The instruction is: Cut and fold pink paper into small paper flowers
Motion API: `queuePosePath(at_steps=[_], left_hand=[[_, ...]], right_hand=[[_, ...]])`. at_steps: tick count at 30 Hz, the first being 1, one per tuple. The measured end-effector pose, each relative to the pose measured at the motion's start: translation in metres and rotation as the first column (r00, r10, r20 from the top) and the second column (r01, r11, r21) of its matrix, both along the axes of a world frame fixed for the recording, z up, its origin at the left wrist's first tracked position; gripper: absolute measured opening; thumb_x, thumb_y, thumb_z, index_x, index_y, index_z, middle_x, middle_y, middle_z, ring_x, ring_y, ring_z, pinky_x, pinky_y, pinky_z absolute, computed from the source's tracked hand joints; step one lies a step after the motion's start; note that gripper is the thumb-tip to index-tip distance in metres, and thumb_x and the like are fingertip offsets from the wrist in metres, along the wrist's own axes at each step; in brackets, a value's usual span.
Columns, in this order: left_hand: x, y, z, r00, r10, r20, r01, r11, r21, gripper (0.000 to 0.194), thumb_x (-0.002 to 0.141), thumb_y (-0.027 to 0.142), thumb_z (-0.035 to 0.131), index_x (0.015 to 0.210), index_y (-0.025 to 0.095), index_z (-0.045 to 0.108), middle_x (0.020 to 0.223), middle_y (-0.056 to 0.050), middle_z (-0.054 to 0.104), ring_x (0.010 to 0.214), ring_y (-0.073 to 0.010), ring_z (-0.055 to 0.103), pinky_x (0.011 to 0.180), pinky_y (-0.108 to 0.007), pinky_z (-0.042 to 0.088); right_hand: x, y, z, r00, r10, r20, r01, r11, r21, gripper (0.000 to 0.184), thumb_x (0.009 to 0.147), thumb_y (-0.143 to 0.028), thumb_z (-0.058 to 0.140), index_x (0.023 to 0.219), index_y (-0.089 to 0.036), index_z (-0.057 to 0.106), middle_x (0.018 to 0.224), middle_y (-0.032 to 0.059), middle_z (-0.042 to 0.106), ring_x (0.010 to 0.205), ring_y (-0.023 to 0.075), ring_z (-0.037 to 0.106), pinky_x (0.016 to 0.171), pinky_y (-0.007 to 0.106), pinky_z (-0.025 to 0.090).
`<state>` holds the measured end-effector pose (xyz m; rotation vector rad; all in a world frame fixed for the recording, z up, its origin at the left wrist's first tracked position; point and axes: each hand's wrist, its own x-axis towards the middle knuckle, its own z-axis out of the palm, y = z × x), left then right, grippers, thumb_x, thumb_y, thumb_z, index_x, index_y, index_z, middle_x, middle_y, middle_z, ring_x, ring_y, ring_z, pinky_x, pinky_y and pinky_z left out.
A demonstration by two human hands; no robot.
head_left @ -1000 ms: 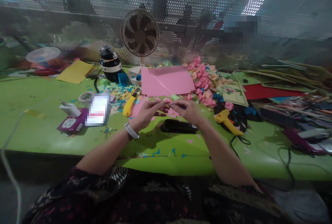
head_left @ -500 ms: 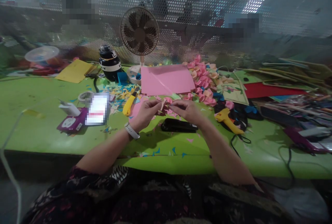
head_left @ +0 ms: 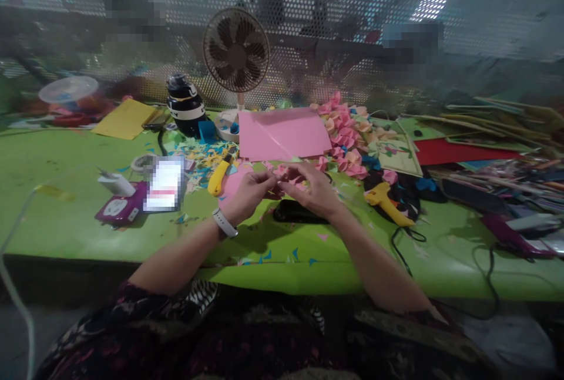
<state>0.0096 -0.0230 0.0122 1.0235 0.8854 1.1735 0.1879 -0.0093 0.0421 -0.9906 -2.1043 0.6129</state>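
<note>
Over the middle of the table, my left hand (head_left: 252, 193) pinches a tiny piece of pink paper, mostly hidden by the fingertips. My right hand (head_left: 314, 191) meets it from the other side, its thumb and fingers closed about the same spot. A black stapler (head_left: 291, 212) lies just below, partly covered by my right hand. Pink paper scraps lie behind the fingers. Left of my left hand is a yellow cutter knife (head_left: 219, 175), beside a pink sheet partly under the hand.
A larger pink sheet (head_left: 282, 133) and a heap of folded pink paper flowers (head_left: 346, 130) lie behind. A yellow glue gun (head_left: 388, 204) with a cord is at right. A lit phone (head_left: 164, 185), purple power socket (head_left: 118, 209), black bottle (head_left: 187, 107) and fan (head_left: 237, 51) stand left and back.
My right hand has shifted slightly left and tilted over the left fingertips, covering more of the stapler. The paper between the fingers is now less visible.
</note>
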Motion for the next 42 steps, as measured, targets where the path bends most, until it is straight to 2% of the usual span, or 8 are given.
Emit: queuePosePath(at_steps=[4,9,13,18,21,26,31,42], left_hand=[[0.003,-0.003,0.002,0.998,-0.029,-0.052,0.030,1.000,0.006,0.043,0.067,0.053,0.084,0.071,0.014,0.068,0.066,-0.002,0.067,0.058,-0.0105,0.063,0.061,-0.026,0.055],[0.004,-0.004,0.002,0.995,-0.089,-0.050,0.090,0.995,0.032,0.040,0.069,0.052,0.083,0.073,0.014,0.070,0.069,-0.003,0.069,0.058,-0.0106,0.063,0.063,-0.027,0.055],[0.002,-0.002,-0.002,0.995,-0.104,-0.004,0.104,0.992,0.077,0.037,0.071,0.051,0.082,0.074,0.015,0.071,0.070,-0.004,0.070,0.058,-0.0106,0.063,0.064,-0.028,0.055],[0.000,0.000,-0.001,0.997,-0.055,0.047,0.052,0.997,0.049,0.037,0.068,0.050,0.085,0.071,0.016,0.071,0.067,-0.001,0.068,0.058,-0.0091,0.060,0.063,-0.026,0.054],[0.000,0.002,0.001,0.998,0.007,0.064,-0.007,1.000,-0.001,0.038,0.065,0.050,0.087,0.070,0.016,0.070,0.066,0.000,0.067,0.058,-0.0092,0.060,0.063,-0.026,0.054],[-0.001,0.007,0.001,0.989,0.111,0.098,-0.111,0.994,-0.005,0.045,0.058,0.052,0.089,0.067,0.014,0.067,0.065,0.000,0.067,0.056,-0.0082,0.061,0.059,-0.023,0.052],[-0.002,0.008,0.002,0.982,0.143,0.121,-0.144,0.990,-0.003,0.044,0.061,0.051,0.088,0.068,0.014,0.066,0.067,0.000,0.067,0.058,-0.0079,0.062,0.063,-0.023,0.054],[-0.002,0.008,0.002,0.986,0.077,0.149,-0.077,0.997,-0.007,0.038,0.061,0.043,0.090,0.083,0.016,0.075,0.075,-0.002,0.072,0.064,-0.0093,0.066,0.062,-0.021,0.054]], right_hand=[[-0.006,0.000,-0.006,0.982,-0.089,-0.167,0.097,0.995,0.038,0.023,0.090,-0.040,0.060,0.098,-0.023,0.073,0.098,0.0083,0.072,0.092,0.0220,0.065,0.085,0.037,0.053],[-0.001,0.015,-0.010,0.862,-0.252,-0.440,0.086,0.928,-0.364,0.028,0.079,-0.049,0.069,0.082,-0.021,0.069,0.080,0.0038,0.070,0.076,0.0178,0.066,0.072,0.032,0.055],[0.001,0.021,-0.010,0.829,-0.317,-0.461,-0.013,0.813,-0.582,0.032,0.065,-0.048,0.077,0.075,-0.020,0.066,0.071,0.0008,0.068,0.061,0.0125,0.061,0.061,0.027,0.051],[0.001,0.022,-0.009,0.852,-0.328,-0.407,-0.025,0.753,-0.658,0.032,0.062,-0.045,0.080,0.073,-0.020,0.065,0.066,-0.0005,0.065,0.056,0.0108,0.058,0.059,0.026,0.050],[0.003,0.023,-0.007,0.913,-0.274,-0.302,0.023,0.774,-0.633,0.034,0.071,-0.051,0.077,0.073,-0.019,0.065,0.067,0.0018,0.067,0.059,0.0126,0.059,0.058,0.026,0.048],[0.003,0.017,-0.002,0.978,-0.130,-0.165,0.058,0.921,-0.385,0.045,0.084,-0.063,0.062,0.076,-0.019,0.067,0.075,0.0036,0.069,0.071,0.0163,0.061,0.062,0.028,0.048],[-0.001,0.008,-0.004,0.993,0.005,-0.114,-0.048,0.925,-0.376,0.042,0.084,-0.059,0.064,0.092,-0.017,0.069,0.074,0.0014,0.064,0.061,0.0136,0.056,0.060,0.029,0.046],[0.002,0.015,-0.009,0.985,-0.045,-0.164,0.007,0.974,-0.225,0.029,0.087,-0.046,0.061,0.083,-0.018,0.066,0.070,-0.0002,0.060,0.063,0.0138,0.050,0.064,0.029,0.042]])
